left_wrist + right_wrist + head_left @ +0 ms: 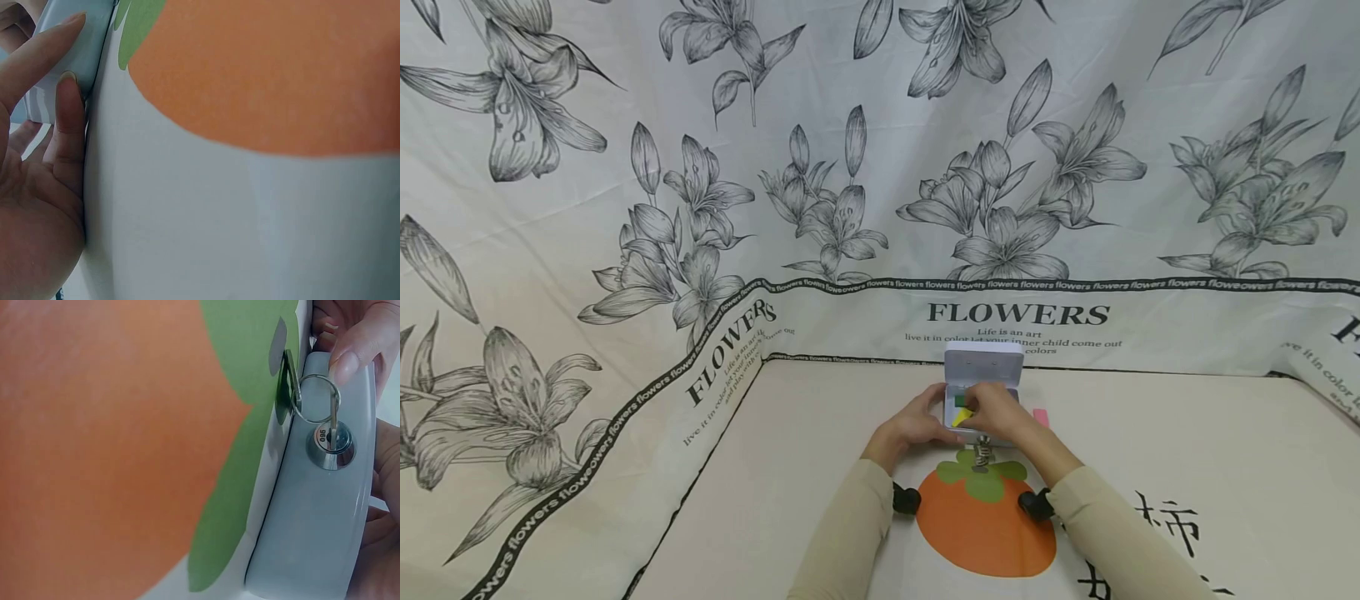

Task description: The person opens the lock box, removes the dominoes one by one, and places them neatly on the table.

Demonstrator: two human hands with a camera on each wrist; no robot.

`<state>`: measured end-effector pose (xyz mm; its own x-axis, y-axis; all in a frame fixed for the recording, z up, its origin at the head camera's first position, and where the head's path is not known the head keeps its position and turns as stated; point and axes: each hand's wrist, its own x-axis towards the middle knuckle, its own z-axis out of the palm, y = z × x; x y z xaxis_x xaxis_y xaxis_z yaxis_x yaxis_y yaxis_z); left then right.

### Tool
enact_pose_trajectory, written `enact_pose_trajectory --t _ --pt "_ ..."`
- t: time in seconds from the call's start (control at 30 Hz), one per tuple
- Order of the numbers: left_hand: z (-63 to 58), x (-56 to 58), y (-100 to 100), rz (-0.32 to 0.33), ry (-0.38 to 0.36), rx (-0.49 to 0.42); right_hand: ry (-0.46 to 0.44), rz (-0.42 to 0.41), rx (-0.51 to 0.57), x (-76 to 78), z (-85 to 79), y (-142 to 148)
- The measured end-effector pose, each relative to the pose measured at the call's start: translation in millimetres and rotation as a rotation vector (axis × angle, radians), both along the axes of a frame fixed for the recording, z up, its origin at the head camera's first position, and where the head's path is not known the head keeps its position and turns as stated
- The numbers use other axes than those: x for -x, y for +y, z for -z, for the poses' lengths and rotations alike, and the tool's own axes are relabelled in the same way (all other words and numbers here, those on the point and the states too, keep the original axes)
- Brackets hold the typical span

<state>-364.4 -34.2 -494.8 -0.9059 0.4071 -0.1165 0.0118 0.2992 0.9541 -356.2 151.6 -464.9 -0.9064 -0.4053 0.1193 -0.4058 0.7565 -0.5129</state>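
Observation:
A small white lockbox [983, 364] stands on the cloth with its lid raised. My left hand [917, 421] grips its left side, with the thumb on the front wall, as the left wrist view shows. Inside the box, my right hand [996, 410] has its fingertips on a tilted yellow piece [961, 416] and seems to pinch it; the fingers partly cover it. A dark green piece [959, 401] lies in the box beside those fingers. On the front wall, a key [333, 419] sits in the round lock [331, 447], with a ring [304, 412] hanging from it.
A pink piece [1041, 416] lies right of the box. The white tablecloth [820, 400] bears a printed orange persimmon [985, 533] and black characters [1172, 521]. A flower-printed curtain [850, 317] hangs behind and to the left. Black straps [906, 500] circle both wrists.

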Motion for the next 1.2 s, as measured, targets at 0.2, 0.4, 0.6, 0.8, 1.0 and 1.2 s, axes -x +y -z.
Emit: enact_pose_trajectory --t 0.2,0.4,0.6,0.8,1.0,1.2 --pt "3.3 1.0 -0.1 0.002 -0.005 -0.012 -0.032 -0.025 0.023 1.0 0.9 -0.6" --pt "5.3 1.8 0.0 -0.001 0.000 -0.004 -0.031 -0.071 0.043 2.6 2.8 1.2" --pt "4.4 2.2 -0.3 -0.007 -0.006 -0.004 0.005 -0.114 0.045 5.4 4.2 1.4" --pt "2.0 1.2 -1.0 -0.005 -0.006 -0.017 0.015 -0.135 0.058 7.6 4.9 1.9" --pt "0.1 1.3 0.1 0.007 0.007 -0.009 0.033 -0.114 0.062 7.2 5.3 3.9" --pt "1.1 0.5 0.3 0.008 -0.003 -0.014 0.043 -0.099 0.066 6.1 7.7 3.7"
